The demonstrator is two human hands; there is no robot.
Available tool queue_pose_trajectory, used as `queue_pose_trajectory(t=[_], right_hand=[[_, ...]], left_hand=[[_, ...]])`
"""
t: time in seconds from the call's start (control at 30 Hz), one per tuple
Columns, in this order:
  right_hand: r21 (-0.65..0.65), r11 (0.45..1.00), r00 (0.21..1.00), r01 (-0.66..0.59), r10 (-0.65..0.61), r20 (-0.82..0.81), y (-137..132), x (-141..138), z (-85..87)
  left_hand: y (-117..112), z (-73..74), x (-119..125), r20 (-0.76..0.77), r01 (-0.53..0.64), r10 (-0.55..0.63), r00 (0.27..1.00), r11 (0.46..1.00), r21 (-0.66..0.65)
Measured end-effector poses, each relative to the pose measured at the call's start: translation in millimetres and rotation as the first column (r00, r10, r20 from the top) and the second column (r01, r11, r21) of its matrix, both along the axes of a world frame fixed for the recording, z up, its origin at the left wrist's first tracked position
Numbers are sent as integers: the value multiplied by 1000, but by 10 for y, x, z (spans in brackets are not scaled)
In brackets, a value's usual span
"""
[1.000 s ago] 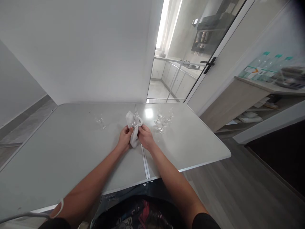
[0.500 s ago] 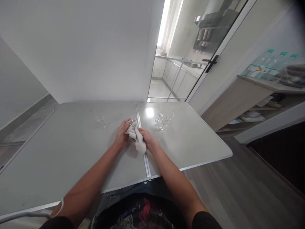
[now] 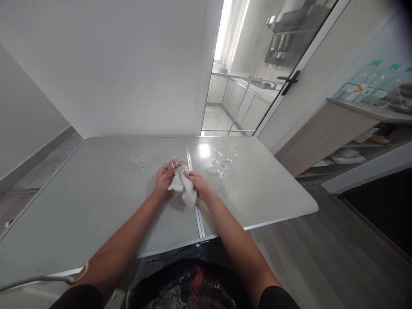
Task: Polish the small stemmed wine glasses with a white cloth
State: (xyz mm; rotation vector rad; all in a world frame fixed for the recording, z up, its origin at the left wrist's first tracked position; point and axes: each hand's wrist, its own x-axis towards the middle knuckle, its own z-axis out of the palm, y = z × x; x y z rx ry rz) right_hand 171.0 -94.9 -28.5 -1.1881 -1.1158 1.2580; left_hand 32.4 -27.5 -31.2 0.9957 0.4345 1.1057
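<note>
1. The left hand (image 3: 165,178) is curled around a clear glass (image 3: 177,164), fingers bent over its side; part of the glass is hidden by the fingers and by cloth.
2. The right hand (image 3: 199,184) holds a white cloth (image 3: 187,193), its fingers closed on the bunched fabric, which covers part of the glass and hangs in loose folds toward the near edge of the surface (image 3: 106,206).
3. The two hands are close together, with glass and cloth between them, around the middle of the surface, just beside the metal seam (image 3: 200,223) that runs from its far edge to its near edge. Whether the cloth's lower end touches the surface cannot be told.
4. Right of the seam, nearer the far edge than the near one, several clear stemmed glasses (image 3: 221,173) stand in a close group. Their outlines are faint, so an exact count cannot be given.
5. Left of the hands, toward the far left corner, is more clear glassware (image 3: 138,160), well apart from that group; its outline is too faint to tell how it stands.
6. Past the far edge are a pale wall (image 3: 128,68) and a glass door (image 3: 254,64) with a black handle (image 3: 291,83).
7. Beyond the right edge, a wooden cabinet (image 3: 325,133) carries bottles with green caps (image 3: 363,86).
</note>
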Motion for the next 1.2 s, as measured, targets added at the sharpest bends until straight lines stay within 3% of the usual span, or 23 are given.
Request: queue_pose_trajectory(t=[0.07,0.1,0.13,0.2,0.27,0.33,0.4,0.47,0.57,0.63,0.7,0.8,0.87,0.97,1.07,1.13,1.2], right_hand=[[-74,987,973,-141,125,-193,-14,55,29],[-77,985,968,-154,135,-209,-22,79,42],[-57,990,980,-126,115,-163,-32,96,51],[57,998,997,0,-4,78,-47,104,58],[220,969,922,111,-183,342,-54,81,49],[290,942,848,170,-289,443,-50,50,32],[208,962,910,177,-240,337,-39,35,20],[64,994,990,87,-94,103,-29,51,21],[-23,999,993,-45,43,-111,-27,112,44],[25,999,999,-31,31,-27,-35,143,56],[145,988,976,56,-85,202,-45,144,53],[315,934,837,169,-305,453,-44,87,15],[287,934,864,211,-316,392,-23,31,-18],[101,978,981,184,-189,51,18,-28,-37],[-1,992,980,126,-125,-158,18,-19,2],[37,994,990,104,-100,-104,-17,16,50],[141,988,992,69,-83,93,-62,57,92]], left_hand=[[3,17,-4,33,50,-50,998,999,-12],[4,21,-1,42,42,-42,998,999,0],[5,23,3,43,18,-19,999,1000,19],[10,16,10,32,-51,49,998,997,66],[22,0,10,22,-102,101,995,989,103],[40,-17,1,28,-120,118,993,987,108],[57,-27,-11,39,-79,76,996,995,67],[66,-25,-19,46,0,-1,999,1000,13],[63,-12,-14,42,54,-53,998,998,-21],[58,-7,0,22,2,-2,1000,1000,1],[58,-8,13,-9,-69,69,998,997,42],[68,-16,14,-12,-133,135,991,987,95],[74,-17,3,17,-113,112,994,990,85],[69,-6,-15,48,-24,23,999,1000,20],[47,20,-18,56,-7,9,998,1000,-25],[35,36,-13,52,-26,27,998,1000,-14],[33,42,-9,44,-52,52,998,998,21]])
